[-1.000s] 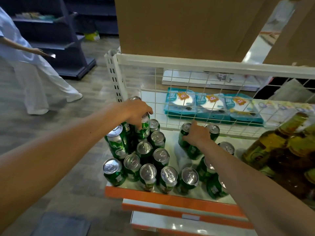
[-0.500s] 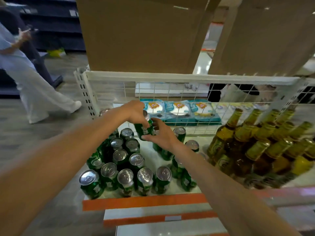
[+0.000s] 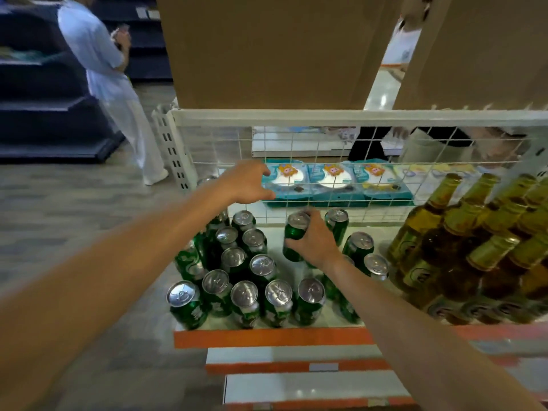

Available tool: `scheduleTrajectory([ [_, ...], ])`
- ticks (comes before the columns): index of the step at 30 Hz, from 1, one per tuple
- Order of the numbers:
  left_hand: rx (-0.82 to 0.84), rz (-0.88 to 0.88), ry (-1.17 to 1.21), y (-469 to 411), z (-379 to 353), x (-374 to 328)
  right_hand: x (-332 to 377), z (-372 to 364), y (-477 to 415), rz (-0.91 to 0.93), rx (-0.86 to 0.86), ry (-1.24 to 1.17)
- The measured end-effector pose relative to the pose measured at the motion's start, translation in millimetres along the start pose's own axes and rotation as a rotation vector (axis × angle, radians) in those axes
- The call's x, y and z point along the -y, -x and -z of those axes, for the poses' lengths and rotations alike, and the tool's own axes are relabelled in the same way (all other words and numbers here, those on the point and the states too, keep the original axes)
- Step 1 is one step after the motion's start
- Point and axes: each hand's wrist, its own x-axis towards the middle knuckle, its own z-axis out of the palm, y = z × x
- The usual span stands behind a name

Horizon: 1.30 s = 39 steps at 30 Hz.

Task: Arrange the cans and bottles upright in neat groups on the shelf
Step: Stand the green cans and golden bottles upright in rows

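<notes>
The green can [image 3: 292, 247] is upright near the back of the shelf [image 3: 267, 336], in the gap between the packed cans [image 3: 237, 280] on the left and a looser cluster [image 3: 360, 247]. My right hand [image 3: 315, 243] has its fingers wrapped round it. My left hand [image 3: 249, 183] hovers above, fingers apart, holding nothing. The bottles [image 3: 474, 241] look grouped (though leaning, perhaps from the lens). I judge that closing up the right-side cans is what's left.

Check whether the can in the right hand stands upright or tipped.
Roughly upright: the green can, gripped by the right hand, has its silver end facing up.
</notes>
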Motion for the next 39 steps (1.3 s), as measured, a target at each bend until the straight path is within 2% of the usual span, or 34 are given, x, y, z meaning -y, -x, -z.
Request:
scheduleTrajectory([
  [4,-0.081,0.148,-0.034,2,10,47,-6,-11,0,0.106,-0.029,0.376],
  [7,-0.073,0.227,-0.088,-4,10,79,-6,-18,4,0.174,0.017,0.557],
  [11,-0.044,0.254,-0.100,-9,3,98,-12,-21,3,0.180,0.082,0.633],
  [17,-0.114,0.298,0.014,-13,-10,104,-15,-11,-4,0.225,0.175,0.728],
  [27,-0.187,0.229,0.185,-4,-3,73,42,9,-17,0.219,0.096,0.385],
  [33,-0.181,0.100,0.355,-7,6,30,91,0,-39,0.175,0.049,-0.031],
  [37,-0.206,0.034,0.293,-22,-1,11,98,-1,-52,0.238,0.011,-0.285],
  [39,-0.190,0.031,0.262,-32,-8,7,88,-3,-62,0.227,-0.015,-0.295],
])
